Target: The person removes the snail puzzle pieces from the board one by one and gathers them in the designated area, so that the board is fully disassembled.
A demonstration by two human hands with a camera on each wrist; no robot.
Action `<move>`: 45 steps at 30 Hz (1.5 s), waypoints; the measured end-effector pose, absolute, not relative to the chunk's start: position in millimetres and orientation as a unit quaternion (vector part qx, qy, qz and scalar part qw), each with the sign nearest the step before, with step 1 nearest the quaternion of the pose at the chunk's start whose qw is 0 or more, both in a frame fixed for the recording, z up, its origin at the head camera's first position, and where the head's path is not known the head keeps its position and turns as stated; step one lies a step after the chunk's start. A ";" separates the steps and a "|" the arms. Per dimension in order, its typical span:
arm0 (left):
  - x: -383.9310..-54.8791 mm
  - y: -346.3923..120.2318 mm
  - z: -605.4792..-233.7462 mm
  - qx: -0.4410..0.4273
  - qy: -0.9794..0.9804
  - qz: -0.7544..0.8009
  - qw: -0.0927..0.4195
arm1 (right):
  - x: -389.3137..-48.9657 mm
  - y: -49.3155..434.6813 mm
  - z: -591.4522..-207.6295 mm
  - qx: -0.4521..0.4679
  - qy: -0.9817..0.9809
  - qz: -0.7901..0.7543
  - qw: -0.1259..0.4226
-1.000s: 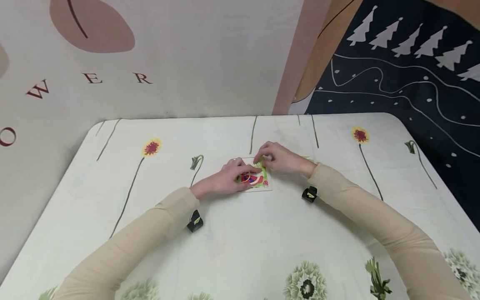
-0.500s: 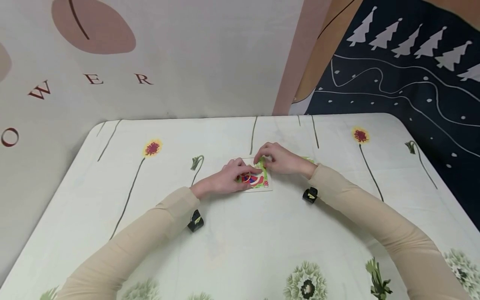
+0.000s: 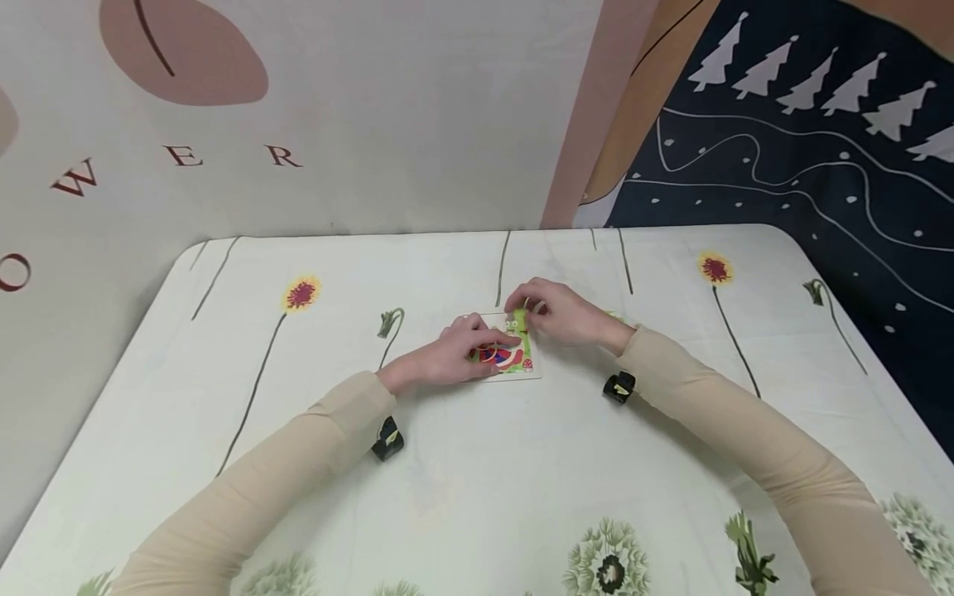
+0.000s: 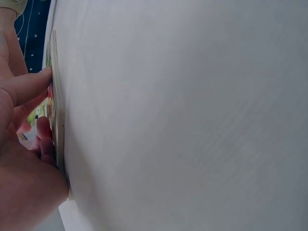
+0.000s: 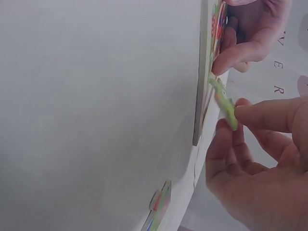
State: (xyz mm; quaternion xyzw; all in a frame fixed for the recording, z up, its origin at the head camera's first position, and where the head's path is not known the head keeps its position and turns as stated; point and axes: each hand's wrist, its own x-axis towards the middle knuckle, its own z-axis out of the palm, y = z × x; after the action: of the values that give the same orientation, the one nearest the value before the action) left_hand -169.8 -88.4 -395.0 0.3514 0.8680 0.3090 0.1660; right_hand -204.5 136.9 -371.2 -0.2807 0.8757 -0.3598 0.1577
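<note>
A thin wooden jigsaw puzzle board (image 3: 514,379) with a bright red, green and purple picture lies flat on the table's middle. My left hand (image 3: 455,352) rests on its left part, forefinger stretched across the picture and thumb near the front edge; in the left wrist view, fingertips (image 4: 44,74) touch the board's face. My right hand (image 3: 559,313) is over the far right corner. Between its thumb and fingers it pinches a green puzzle piece (image 5: 225,106) with eyes printed on it, tilted up, its lower end right at the board's surface.
To the right, partly behind the right wrist, lies another colourful, green-edged piece or stack (image 5: 161,207). The flower-printed cloth (image 3: 484,480) covers the table. Printed fabric (image 3: 417,124) hangs along the back.
My right hand has risen slightly and shifted a little right, tilting up the green puzzle piece so that its eyes show. The left hand and the board keep their places.
</note>
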 end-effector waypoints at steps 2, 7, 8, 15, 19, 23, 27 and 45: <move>-169.6 -88.7 -395.2 0.351 0.868 0.309 0.166 | -204.9 137.2 -371.8 -0.276 0.874 -0.369 0.157; -169.5 -88.9 -394.4 0.350 0.868 0.309 0.170 | -205.3 140.7 -369.9 -0.260 0.870 -0.389 0.158; -169.6 -88.8 -394.4 0.350 0.868 0.308 0.171 | -205.5 142.0 -369.3 -0.254 0.870 -0.391 0.158; -170.8 -88.3 -394.6 0.345 0.872 0.302 0.175 | -209.2 156.6 -370.5 -0.238 0.874 -0.397 0.151; -170.0 -88.9 -393.6 0.343 0.871 0.303 0.176 | -209.0 166.5 -368.9 -0.231 0.876 -0.395 0.152; -168.9 -89.0 -392.2 0.341 0.871 0.305 0.178 | -208.9 177.6 -366.2 -0.211 0.879 -0.397 0.161; -168.1 -88.8 -391.2 0.335 0.873 0.302 0.186 | -208.5 189.1 -363.5 -0.189 0.882 -0.397 0.169; -167.5 -87.9 -391.0 0.331 0.876 0.294 0.193 | -198.9 230.0 -353.7 -0.142 0.910 -0.359 0.154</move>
State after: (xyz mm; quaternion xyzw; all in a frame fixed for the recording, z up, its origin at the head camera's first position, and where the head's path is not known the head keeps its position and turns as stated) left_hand -167.5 -87.9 -391.0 0.3310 0.8758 0.2940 0.1926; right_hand -198.9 230.0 -353.7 -0.1423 0.9097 -0.3586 0.1537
